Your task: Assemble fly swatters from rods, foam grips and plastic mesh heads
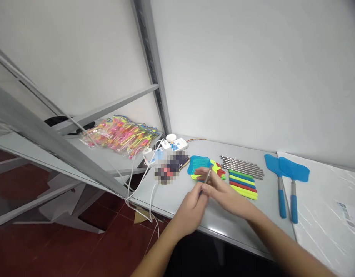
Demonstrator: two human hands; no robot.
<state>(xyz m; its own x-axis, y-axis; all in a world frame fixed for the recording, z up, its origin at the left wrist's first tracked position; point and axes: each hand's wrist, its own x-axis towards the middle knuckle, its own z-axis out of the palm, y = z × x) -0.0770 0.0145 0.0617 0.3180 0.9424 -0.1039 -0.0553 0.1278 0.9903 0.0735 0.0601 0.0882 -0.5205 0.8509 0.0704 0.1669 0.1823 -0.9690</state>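
My left hand [191,209] is closed around the lower end of a thin metal rod [207,177], where a bit of blue shows between the fingers. My right hand [225,192] meets it from the right, its thumb and fingers on either side of the rod. Behind the hands lie fly swatter heads, a blue mesh one [199,163] and partly covered yellow and red ones [219,169]. Several loose metal rods [242,166] rest to the right, above a row of green, yellow, blue and red handle grips [243,184].
Two blue fly swatters [294,169] with blue handles lie at the right, by a white plastic-wrapped sheet [330,207]. Left are a blurred-out item [170,169], a power strip [180,144] and white cables [150,200]. Bagged colourful items [122,134] sit beyond the metal shelf post [79,154].
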